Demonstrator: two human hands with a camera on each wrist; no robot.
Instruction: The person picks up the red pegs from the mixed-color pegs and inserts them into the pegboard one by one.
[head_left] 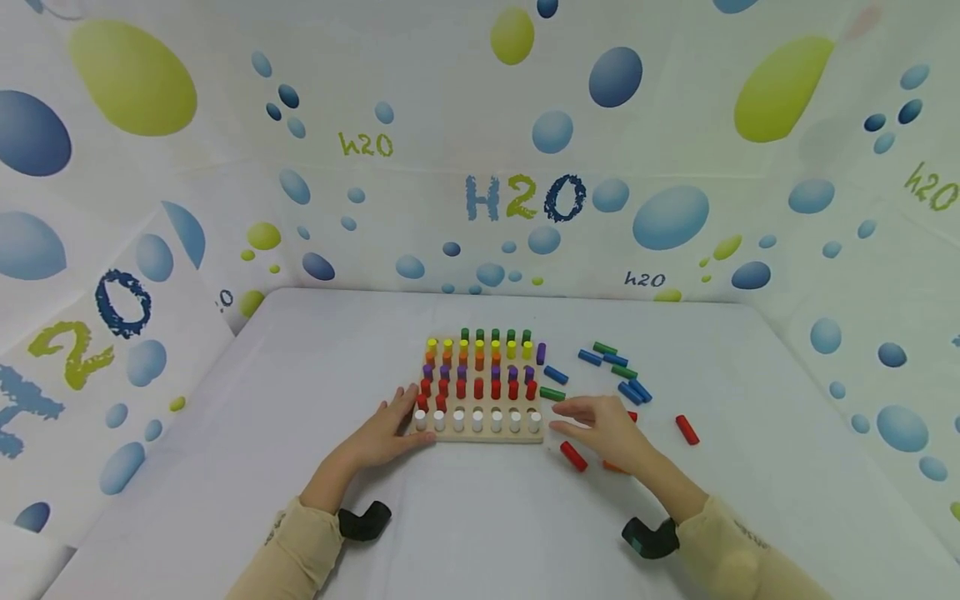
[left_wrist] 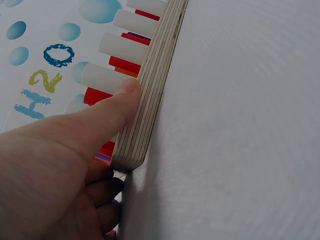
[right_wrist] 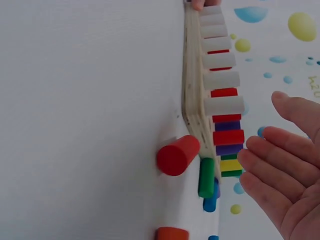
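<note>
A wooden pegboard [head_left: 487,437] lies on the table, bearing upright pegs in rows of colour. White pegs [head_left: 477,421] line its front row; behind them, two red pegs [head_left: 441,403] stand at the left of a row with bare holes to their right. Further back come red, purple, orange, yellow and green pegs. My left hand [head_left: 382,433] grips the board's front left corner, thumb [left_wrist: 127,97] on the front edge and fingers along the left side. Just right of the board, my right hand [head_left: 607,425] hovers with nothing in it, fingers [right_wrist: 272,165] loosely extended.
Loose pegs lie right of the board: a red peg [head_left: 573,457], an orange peg [head_left: 617,467] partly under the right hand, another red peg [head_left: 687,430] further right. A green peg [head_left: 552,393] and a blue peg [head_left: 556,375] lie beside the board, with several more behind.
</note>
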